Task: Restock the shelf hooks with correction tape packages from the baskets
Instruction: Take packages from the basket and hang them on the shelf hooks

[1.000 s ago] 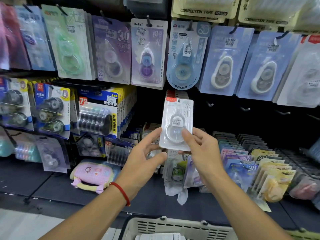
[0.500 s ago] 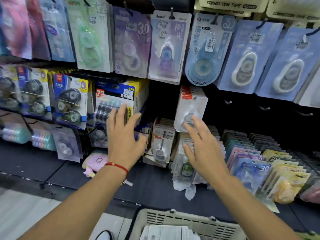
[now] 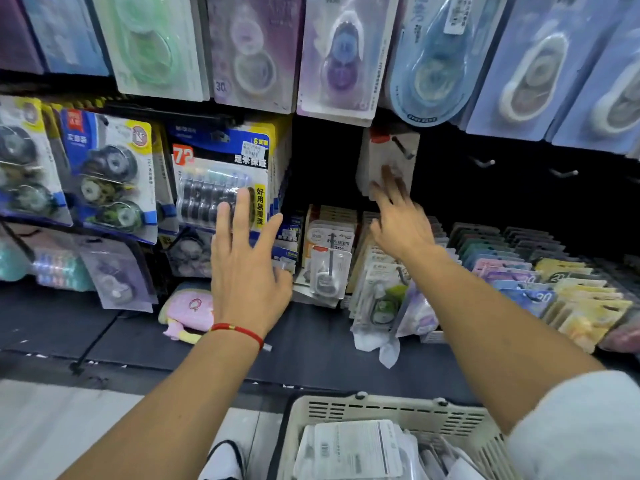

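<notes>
Pink pouch [image 3: 194, 308] on dark shelf [image 3: 104, 327]

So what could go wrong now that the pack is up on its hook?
The white pack hangs alone, and the right hand is blurred right beside it; a stray brush might knock it off. The left hand hovers near the yellow-edged pack and could nudge it. Empty hooks stick out and might snag a sleeve.
</notes>
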